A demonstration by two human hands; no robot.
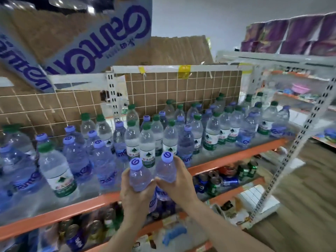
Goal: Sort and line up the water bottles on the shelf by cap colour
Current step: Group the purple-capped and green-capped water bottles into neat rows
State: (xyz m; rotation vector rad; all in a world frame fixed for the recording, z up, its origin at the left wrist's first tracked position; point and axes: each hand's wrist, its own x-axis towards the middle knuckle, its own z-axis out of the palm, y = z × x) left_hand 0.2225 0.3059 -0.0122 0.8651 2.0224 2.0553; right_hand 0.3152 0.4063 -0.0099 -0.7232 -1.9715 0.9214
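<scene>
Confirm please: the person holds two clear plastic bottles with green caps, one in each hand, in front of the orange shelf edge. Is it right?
Not quite. The head view shows both caps are purple, not green. The left hand grips one clear plastic bottle with a purple cap, the right hand the other, in front of the orange shelf edge.

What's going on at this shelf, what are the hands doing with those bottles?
A person is sorting water bottles. The left hand grips one purple-capped bottle and the right hand grips another purple-capped bottle, both held side by side in front of the shelf's orange edge. On the shelf, green-capped bottles and purple-capped ones are mixed together, so the sorting is far from done. Cans sit on the lower shelf.
</scene>
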